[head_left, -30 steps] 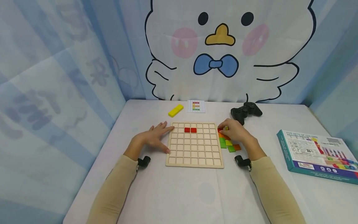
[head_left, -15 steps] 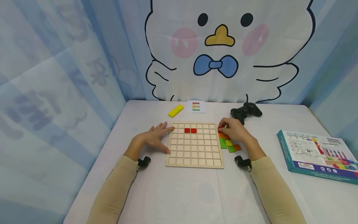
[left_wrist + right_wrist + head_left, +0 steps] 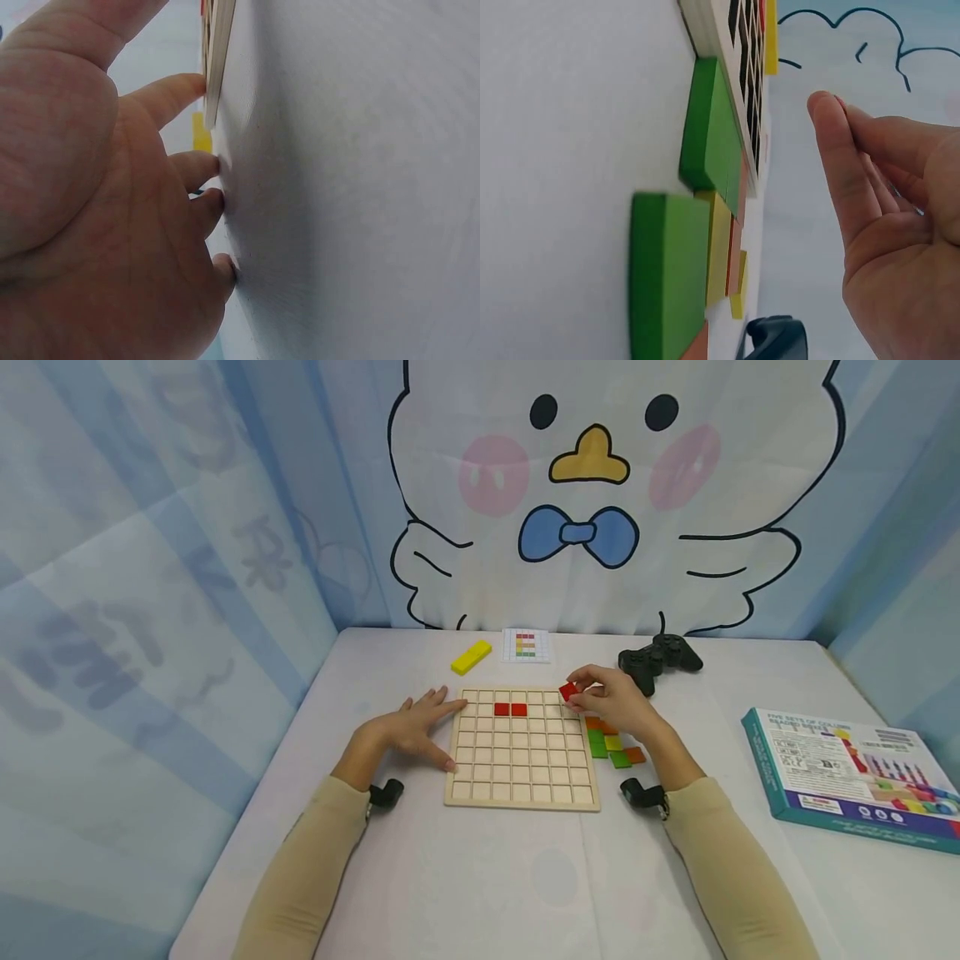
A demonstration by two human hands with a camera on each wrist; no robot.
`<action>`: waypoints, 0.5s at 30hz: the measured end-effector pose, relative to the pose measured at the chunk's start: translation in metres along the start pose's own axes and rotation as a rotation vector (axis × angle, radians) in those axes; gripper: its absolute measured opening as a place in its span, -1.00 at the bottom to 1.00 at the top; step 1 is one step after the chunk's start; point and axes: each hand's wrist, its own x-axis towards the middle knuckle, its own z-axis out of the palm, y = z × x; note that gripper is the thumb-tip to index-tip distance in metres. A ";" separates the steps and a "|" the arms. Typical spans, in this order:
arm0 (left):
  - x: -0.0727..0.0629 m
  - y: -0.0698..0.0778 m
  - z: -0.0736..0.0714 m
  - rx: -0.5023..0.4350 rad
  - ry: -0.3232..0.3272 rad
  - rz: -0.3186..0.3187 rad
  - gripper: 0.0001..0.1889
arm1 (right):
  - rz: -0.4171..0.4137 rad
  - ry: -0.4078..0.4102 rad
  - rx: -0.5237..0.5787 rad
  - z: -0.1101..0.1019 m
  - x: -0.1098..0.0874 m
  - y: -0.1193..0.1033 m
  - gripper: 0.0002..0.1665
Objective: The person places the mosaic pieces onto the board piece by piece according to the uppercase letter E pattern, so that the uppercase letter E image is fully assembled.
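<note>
A wooden grid board (image 3: 522, 762) lies flat on the table, with two red tiles (image 3: 511, 710) side by side in its second row. My left hand (image 3: 408, 727) rests at the board's left edge, fingers spread; in the left wrist view the index fingertip (image 3: 196, 85) touches the rim and other fingertips meet the table. Over the board's upper right corner my right hand (image 3: 617, 700) pinches a red square tile (image 3: 568, 692) between thumb and fingers. In the right wrist view that tile is almost wholly hidden behind the fingertips.
Green (image 3: 597, 744), orange and yellow tiles lie along the board's right side. Behind the board are a yellow block (image 3: 471, 657) and a pattern card (image 3: 527, 645). A black game controller (image 3: 660, 660) stands at back right, a boxed set (image 3: 855, 777) at far right.
My right hand has lifted a red tile from the loose tiles and carried it left over the board's upper right corner. The left hand stays put.
</note>
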 end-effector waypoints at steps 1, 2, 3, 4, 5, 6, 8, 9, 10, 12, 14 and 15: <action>0.000 0.000 0.000 0.002 0.001 -0.001 0.26 | 0.003 0.004 -0.003 0.002 0.001 -0.001 -0.64; 0.000 0.000 0.000 0.004 0.003 -0.002 0.26 | 0.001 0.007 -0.005 0.003 0.001 -0.003 -0.64; 0.001 0.000 0.000 0.006 0.003 -0.003 0.26 | -0.004 0.012 -0.014 0.004 0.001 -0.004 -0.64; 0.001 0.000 0.000 0.006 0.004 -0.003 0.26 | -0.011 0.013 -0.016 0.006 0.002 -0.006 -0.64; 0.001 0.000 0.000 0.005 0.003 -0.002 0.26 | -0.016 0.017 -0.023 0.007 0.002 -0.007 -0.64; 0.000 0.000 0.000 0.003 0.002 -0.002 0.26 | -0.022 0.021 -0.032 0.008 0.002 -0.009 -0.64; 0.000 0.001 0.000 -0.003 0.000 0.002 0.26 | -0.045 0.032 -0.067 0.009 0.003 -0.012 -0.66; 0.000 0.001 -0.001 -0.005 -0.002 0.003 0.26 | -0.057 0.039 -0.095 0.010 0.004 -0.014 -0.66; 0.000 0.001 -0.001 -0.007 -0.004 0.003 0.26 | -0.068 0.043 -0.119 0.010 0.005 -0.016 -0.66; 0.000 0.002 -0.001 -0.005 -0.006 0.002 0.26 | -0.093 0.043 -0.150 0.012 0.008 -0.019 -0.65; 0.000 0.002 -0.001 0.000 -0.008 0.000 0.26 | -0.110 0.038 -0.176 0.014 0.011 -0.022 -0.64; 0.000 0.002 -0.001 0.003 -0.009 -0.001 0.26 | -0.112 0.030 -0.180 0.016 0.012 -0.023 -0.65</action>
